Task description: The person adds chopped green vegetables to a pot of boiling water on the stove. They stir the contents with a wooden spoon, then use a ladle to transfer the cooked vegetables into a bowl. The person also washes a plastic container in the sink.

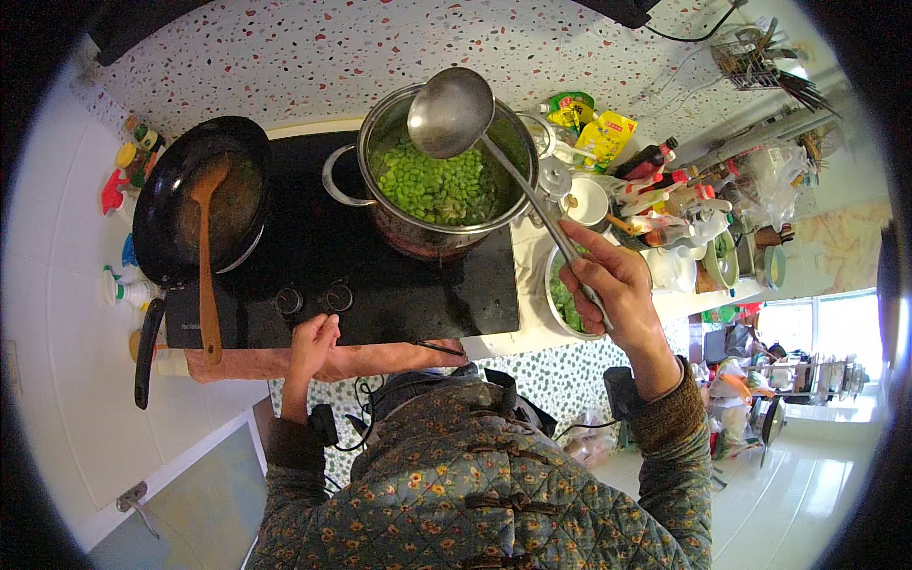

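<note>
My right hand (616, 278) grips the handle of a steel ladle (456, 114). The ladle's rounded bowl hangs over the back rim of a two-handled steel pot (367, 160). Green shelled beans (431, 182) fill much of the pot, with dark liquid along their right side. My left hand (313, 345) is loosely curled at the front edge of the black cooktop (299, 235), just below the right control knob (338, 296). Nothing shows between its fingers, and its palm is hidden.
At left, a black wok (153, 214) holds a wooden spatula (205, 263); its handle (147, 356) juts past the counter's front. A bowl of green vegetables (563, 299) stands under my right hand. Bottles (648, 158), seasoning bags (605, 139) and a white bowl (588, 201) crowd the right counter.
</note>
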Available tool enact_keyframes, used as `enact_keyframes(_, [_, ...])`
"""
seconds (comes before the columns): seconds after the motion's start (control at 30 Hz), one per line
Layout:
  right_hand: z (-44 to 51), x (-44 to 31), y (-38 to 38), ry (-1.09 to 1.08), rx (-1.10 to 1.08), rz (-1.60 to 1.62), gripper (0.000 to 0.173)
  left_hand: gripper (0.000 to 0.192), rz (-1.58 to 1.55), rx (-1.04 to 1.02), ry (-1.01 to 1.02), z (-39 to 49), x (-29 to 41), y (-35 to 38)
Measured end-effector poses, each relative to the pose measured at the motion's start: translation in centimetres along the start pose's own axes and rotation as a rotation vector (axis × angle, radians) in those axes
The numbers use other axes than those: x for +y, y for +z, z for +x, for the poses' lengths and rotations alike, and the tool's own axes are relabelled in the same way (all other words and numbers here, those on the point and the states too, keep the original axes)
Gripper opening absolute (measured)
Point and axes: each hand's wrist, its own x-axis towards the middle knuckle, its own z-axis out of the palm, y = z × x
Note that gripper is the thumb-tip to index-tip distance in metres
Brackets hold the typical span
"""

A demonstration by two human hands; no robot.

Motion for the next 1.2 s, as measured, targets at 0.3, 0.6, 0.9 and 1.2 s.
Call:
enact_keyframes(0.3, [1.1, 0.5, 1.1, 0.067, -0.036, 0.002, 0.049, 0.035, -0.040, -0.007, -0.002, -0.2, 0.2, 0.0])
enact_keyframes(0.6, [2.2, 1.1, 1.7, 0.077, -0.025, 0.010, 0.051, 0.034, -0.047, 0.000, 0.022, -0.2, -0.1, 0.0])
enact_keyframes(0.9, [3.5, 1.8, 2.5, 0.175, -0.072, 0.265, 0.048, 0.033, -0.039, 0.000, 0.050, -0.3, 0.1, -0.1])
enact_keyframes(1.2, [3.0, 3.0, 1.1, 0.288, -0.250, 0.807, 0.046, 0.033, -0.070, -0.033, 0.025, -0.2, -0.7, -0.2])
